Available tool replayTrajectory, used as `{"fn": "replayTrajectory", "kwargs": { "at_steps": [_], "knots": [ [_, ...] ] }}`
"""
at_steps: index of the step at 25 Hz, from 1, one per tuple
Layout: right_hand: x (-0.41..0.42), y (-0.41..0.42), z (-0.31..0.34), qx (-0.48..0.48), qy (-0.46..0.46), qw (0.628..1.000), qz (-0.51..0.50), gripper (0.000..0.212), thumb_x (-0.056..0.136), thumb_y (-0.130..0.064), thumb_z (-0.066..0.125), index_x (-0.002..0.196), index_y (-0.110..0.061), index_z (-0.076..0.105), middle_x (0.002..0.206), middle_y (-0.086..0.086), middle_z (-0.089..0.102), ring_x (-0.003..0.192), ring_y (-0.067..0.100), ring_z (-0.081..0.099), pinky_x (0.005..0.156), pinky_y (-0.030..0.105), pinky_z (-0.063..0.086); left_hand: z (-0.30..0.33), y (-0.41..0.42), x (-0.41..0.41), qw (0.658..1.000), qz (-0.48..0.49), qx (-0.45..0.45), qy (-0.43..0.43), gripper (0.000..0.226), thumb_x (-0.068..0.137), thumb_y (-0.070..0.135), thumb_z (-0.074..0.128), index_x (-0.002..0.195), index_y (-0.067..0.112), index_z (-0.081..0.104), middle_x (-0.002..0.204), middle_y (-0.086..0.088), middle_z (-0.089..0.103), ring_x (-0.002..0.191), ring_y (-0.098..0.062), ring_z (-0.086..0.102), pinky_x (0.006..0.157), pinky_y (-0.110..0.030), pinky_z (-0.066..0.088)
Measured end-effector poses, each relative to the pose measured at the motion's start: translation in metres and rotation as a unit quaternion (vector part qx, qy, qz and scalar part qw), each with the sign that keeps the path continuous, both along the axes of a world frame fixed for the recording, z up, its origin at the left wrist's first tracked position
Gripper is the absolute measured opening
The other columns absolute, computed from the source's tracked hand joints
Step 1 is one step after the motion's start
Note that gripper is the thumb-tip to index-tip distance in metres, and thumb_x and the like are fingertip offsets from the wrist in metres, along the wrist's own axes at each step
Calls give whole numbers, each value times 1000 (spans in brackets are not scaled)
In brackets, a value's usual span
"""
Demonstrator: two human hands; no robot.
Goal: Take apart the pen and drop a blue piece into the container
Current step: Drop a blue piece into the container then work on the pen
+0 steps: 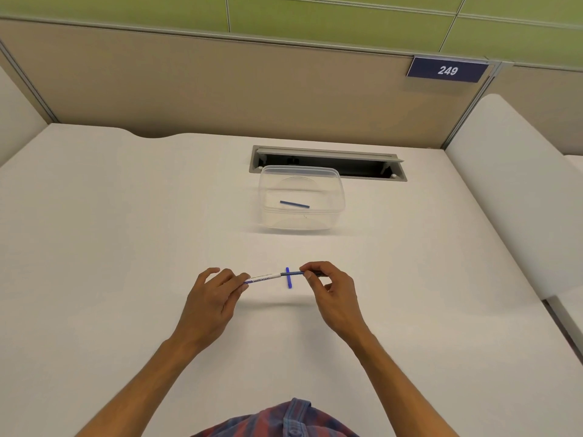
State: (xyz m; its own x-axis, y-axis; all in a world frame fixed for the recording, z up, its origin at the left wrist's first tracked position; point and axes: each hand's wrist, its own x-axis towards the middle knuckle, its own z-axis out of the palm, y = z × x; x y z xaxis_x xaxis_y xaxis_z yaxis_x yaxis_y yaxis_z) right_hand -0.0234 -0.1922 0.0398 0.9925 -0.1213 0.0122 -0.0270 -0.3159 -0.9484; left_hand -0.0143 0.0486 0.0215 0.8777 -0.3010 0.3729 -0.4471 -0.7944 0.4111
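Your plaid shirt [285, 419] sits at the bottom edge of the frame, and just above it both hands are working a little below centre. The left hand [214, 293] pinches the white end of the pen [263, 276] between thumb and fingertips, other fingers loosely spread. The right hand [326, 287] is curled round the blue section [296, 273] at the other end, pinching it.

The pen is held above the table [126, 247], long axis running left to right across the frame, white barrel to the left, blue end to the right. A short blue piece [288, 278] crosses it at right angles; can't tell if it's attached or lying on the table.

Handling-wise I'd guess it's light, stiff plastic and a bit slick, so grip close to the joint and pull straight along the axis, not bend.

The clear container [301, 197] is above centre, well apart from your hands, with a blue stick [294, 204] already lying inside, pointing roughly left-right.
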Motion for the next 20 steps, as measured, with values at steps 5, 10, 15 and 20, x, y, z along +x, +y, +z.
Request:
{"fn": "replayTrajectory", "kwargs": {
  "at_steps": [5,10,15,20],
  "knots": [
    [1,7,0,71,7,997,-28,24,99,-10,52,99,-27,68,92,-13,74,83,5,66,66,13,45,0,-5,-1,997,8,-33,73,26,96,29,46,109,19,67,81,8,56,77,-17,51,78,-24,39],
    [-1,21,-3,118,11,987,-109,7,94,-25,66,95,-28,60,81,-12,78,69,9,61,58,11,40,3,-8,-3,988,-14,-101,114,20,98,28,50,108,22,67,79,10,52,67,-14,51,61,-31,45],
    [3,27,0,188,21,973,-130,4,86,-16,76,86,-17,72,82,0,78,80,16,72,71,28,54,1,-13,-4,979,-22,-158,126,17,97,29,51,100,22,66,76,8,54,68,-17,54,64,-39,46],
    [4,35,1,190,30,972,-136,10,78,-16,83,79,-14,73,72,5,75,64,13,66,64,26,54,-3,-17,-5,971,-24,-189,143,17,95,31,50,98,24,65,75,8,57,70,-16,57,67,-36,46]
  ]
}}
